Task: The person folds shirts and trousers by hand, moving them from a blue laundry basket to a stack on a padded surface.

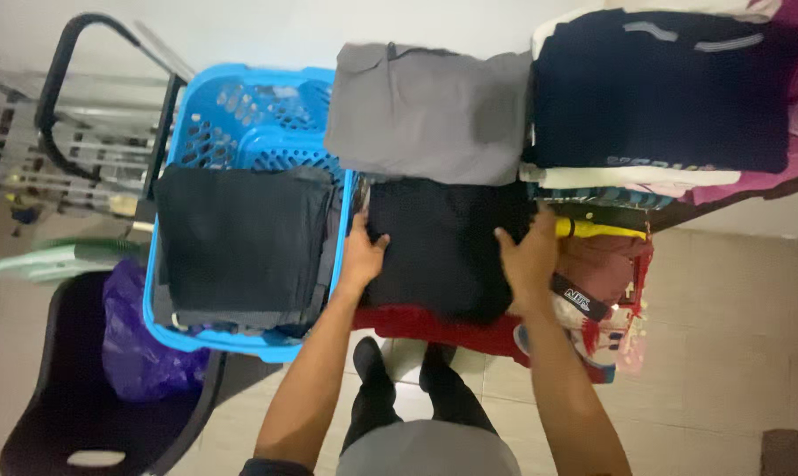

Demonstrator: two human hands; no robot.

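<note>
My left hand [362, 251] rests on the left edge of a folded black garment [439, 242], fingers spread flat. My right hand [529, 256] presses on the same garment's right edge. The black garment lies on top of a red cloth [434, 324]. Behind it sits a folded grey garment [430, 110]. To the left, a blue laundry basket [240, 115] holds another folded black garment [240, 242].
A stack topped by a folded navy garment [659, 88] stands at the back right, with a pink cloth [796, 132] beside it. Mixed clothes [606, 291] lie right of my hand. A black bin [73, 405] with a purple bag [134, 339] sits lower left. A metal rack [82, 132] stands at the far left.
</note>
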